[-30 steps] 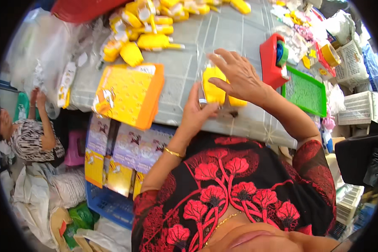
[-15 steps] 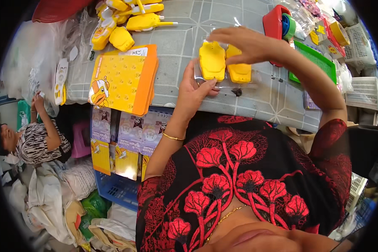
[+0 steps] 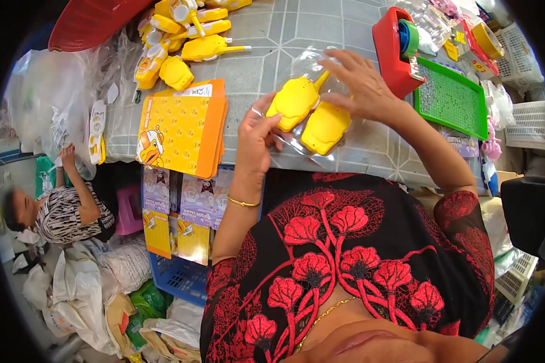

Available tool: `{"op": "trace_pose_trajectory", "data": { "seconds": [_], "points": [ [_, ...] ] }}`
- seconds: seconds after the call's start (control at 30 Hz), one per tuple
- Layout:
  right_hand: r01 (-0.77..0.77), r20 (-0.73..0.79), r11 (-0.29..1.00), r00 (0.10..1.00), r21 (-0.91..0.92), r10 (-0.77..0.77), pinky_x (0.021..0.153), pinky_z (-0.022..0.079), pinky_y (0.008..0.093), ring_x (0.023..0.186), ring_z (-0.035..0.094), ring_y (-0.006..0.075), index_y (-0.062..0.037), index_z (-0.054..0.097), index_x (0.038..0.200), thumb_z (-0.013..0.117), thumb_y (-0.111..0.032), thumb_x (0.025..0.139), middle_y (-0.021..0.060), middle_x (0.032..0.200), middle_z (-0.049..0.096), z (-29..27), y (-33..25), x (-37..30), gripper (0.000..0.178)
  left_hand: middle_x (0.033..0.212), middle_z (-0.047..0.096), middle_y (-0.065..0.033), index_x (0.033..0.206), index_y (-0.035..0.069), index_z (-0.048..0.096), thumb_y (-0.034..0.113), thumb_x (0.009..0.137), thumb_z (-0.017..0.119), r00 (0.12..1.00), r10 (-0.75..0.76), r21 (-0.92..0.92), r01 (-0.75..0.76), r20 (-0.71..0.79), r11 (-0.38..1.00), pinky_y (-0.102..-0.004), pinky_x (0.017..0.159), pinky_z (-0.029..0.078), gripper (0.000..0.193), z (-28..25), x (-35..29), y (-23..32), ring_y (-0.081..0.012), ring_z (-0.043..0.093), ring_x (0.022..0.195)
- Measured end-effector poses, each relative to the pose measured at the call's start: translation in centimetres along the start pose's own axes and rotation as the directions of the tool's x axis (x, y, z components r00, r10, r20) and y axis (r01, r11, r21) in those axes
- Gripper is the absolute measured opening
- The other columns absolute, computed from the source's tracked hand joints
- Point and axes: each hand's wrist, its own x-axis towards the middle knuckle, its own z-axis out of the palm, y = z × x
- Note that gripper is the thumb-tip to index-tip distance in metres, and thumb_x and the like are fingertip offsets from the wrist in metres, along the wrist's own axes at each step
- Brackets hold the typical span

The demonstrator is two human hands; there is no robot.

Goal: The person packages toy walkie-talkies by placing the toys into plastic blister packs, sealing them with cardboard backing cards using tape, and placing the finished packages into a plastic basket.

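Note:
Two yellow toy handsets (image 3: 295,101) lie side by side inside a clear plastic blister pack (image 3: 303,145) on the grey table (image 3: 260,66). My left hand (image 3: 255,136) pinches the left handset and the pack's edge. My right hand (image 3: 360,81) rests on the top right of the pack, fingers spread over the plastic above the second handset (image 3: 325,127).
A stack of orange and yellow backing cards (image 3: 181,127) lies to the left. More yellow toy handsets (image 3: 188,45) pile up at the table's far left. A red tape dispenser (image 3: 396,51) and a green tray (image 3: 451,97) stand to the right. Another person (image 3: 60,202) sits low at left.
The view has tilted, so the table sits higher in frame. The two handsets were held up between my hands; now they lie in the clear pack on the table.

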Motion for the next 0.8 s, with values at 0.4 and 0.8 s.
{"op": "trace_pose_trajectory", "data": {
  "seconds": [0.4, 0.8],
  "points": [
    [-0.082, -0.033, 0.997, 0.996, 0.012, 0.083, 0.083, 0.039, 0.0455, 0.105, 0.052, 0.0322, -0.006, 0.052, 0.12, 0.059, -0.039, 0.084, 0.0165, 0.121, 0.052, 0.5, -0.5, -2.4, 0.05, 0.113, 0.055, -0.0073, 0.125, -0.002, 0.046, -0.007, 0.08, 0.054, 0.923, 0.359, 0.276, -0.313, -0.138, 0.909, -0.0261, 0.091, 0.042, 0.046, -1.0, 1.6, 0.4, -0.0133, 0.052, 0.107],
    [-0.096, 0.096, 0.992, 0.991, 0.078, 0.088, 0.082, 0.046, 0.0419, 0.096, 0.056, 0.0338, -0.0042, 0.056, 0.114, 0.064, -0.027, 0.081, 0.0154, 0.109, 0.057, -0.7, -1.4, -2.7, 0.041, 0.101, 0.061, -0.0023, 0.117, 0.0, 0.057, -0.001, 0.081, 0.052, 0.965, 0.2, 0.03, -0.198, -0.172, 0.98, -0.0196, 0.067, 0.043, 0.037, -2.4, 2.6, 0.1, -0.007, 0.056, 0.074]
  ]
}}
